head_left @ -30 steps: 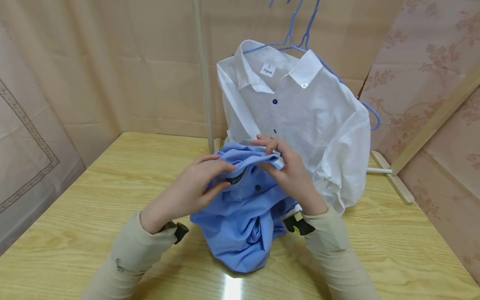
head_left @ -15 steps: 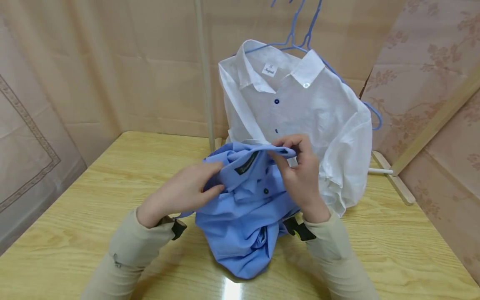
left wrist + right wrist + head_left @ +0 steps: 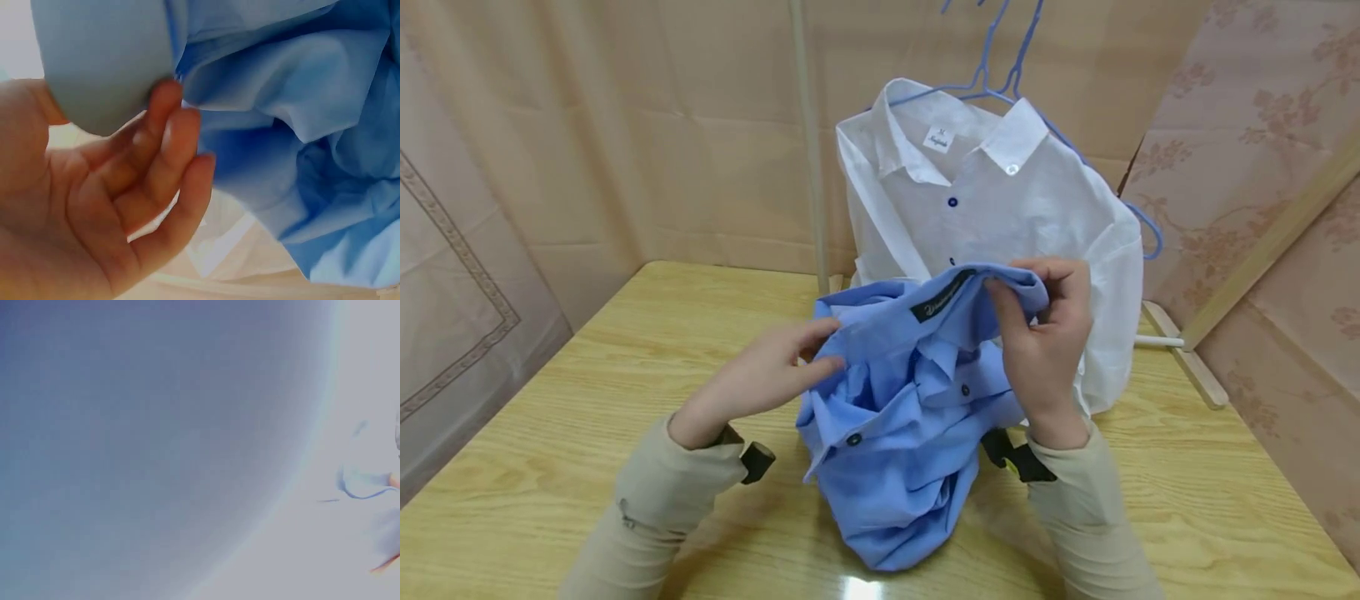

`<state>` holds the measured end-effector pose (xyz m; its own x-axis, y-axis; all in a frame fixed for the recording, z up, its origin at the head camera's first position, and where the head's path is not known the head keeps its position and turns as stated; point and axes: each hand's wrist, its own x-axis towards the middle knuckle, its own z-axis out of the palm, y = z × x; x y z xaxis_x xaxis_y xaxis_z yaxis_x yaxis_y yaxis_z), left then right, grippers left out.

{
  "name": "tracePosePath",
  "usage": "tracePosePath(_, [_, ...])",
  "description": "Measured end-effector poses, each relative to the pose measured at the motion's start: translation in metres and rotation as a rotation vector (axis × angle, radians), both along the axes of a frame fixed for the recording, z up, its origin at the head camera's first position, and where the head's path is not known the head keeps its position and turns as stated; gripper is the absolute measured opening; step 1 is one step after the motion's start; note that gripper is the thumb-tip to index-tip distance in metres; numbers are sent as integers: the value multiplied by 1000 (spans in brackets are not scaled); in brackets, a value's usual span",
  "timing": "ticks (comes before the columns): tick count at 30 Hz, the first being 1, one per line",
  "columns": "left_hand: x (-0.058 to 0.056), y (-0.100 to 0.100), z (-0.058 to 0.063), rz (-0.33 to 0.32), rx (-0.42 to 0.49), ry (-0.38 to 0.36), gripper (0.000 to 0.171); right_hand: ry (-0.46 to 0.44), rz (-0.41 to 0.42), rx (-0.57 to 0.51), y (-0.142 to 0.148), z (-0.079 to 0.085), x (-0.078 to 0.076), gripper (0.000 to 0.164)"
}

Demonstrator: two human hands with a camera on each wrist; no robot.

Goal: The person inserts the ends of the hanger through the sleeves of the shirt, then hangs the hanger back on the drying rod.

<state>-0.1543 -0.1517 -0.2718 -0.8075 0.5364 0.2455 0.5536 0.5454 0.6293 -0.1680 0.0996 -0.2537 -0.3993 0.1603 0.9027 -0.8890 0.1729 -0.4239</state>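
A light-blue shirt (image 3: 895, 492) lies bunched on the table, its collar lifted and spread open between both hands. Inside the collar a black label (image 3: 942, 297) shows, and dark buttons dot the front. My right hand (image 3: 1051, 342) pinches the collar's right end between thumb and curled fingers. At the left end, the thumb and fingers of my left hand (image 3: 767, 371) hold the fabric edge. In the left wrist view, a blue flap (image 3: 106, 56) hangs between that thumb and the fingertips. Blurred blue fabric (image 3: 144, 450) covers most of the right wrist view.
Behind the blue shirt, a white shirt (image 3: 1015, 225) hangs on a blue hanger (image 3: 981, 75). A pale upright pole (image 3: 808, 150) stands to its left, with a wooden stand foot (image 3: 1183, 358) at right. Curtains surround the wooden table (image 3: 550, 400).
My right hand has moved right and drawn the collar out, so it spreads wider and the label shows fully. My left hand has shifted slightly left along the collar edge. Another button now shows.
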Motion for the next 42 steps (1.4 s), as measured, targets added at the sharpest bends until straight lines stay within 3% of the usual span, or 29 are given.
tracePosePath(4, [-5,-5,2,128,124,-129,18,74,-69,-15,0,6,8,24])
tracePosePath(7, [-10,-9,3,173,227,-237,29,130,-99,-27,-3,10,15,26])
tracePosePath(9, [-11,-10,3,169,287,-295,36,142,-112,-31,-5,12,19,27])
tracePosePath(15, [-4,-10,8,39,413,-388,51,78,-172,-5,-3,11,20,25])
tracePosePath(23, [6,-12,10,-137,530,-355,54,-97,-328,90,8,8,5,30])
tracePosePath(29, [-1,-20,10,-430,523,-336,81,-153,-354,76,12,4,-6,28])
tracePosePath(31, [-3,-22,10,-480,494,-357,92,-180,-342,67,13,2,-10,29])
tracePosePath(33, [-5,-22,9,-445,445,-371,97,-201,-329,76,14,0,-13,31])
tracePosePath(35, [-7,-21,8,-347,395,-383,94,-223,-308,80,15,-3,-16,30])
tracePosePath(39, [-12,-16,5,-20,275,-327,83,-249,-230,99,16,-7,-22,25])
tracePosePath(42, [-14,-12,2,200,204,-216,77,-267,-165,120,16,-10,-25,23])
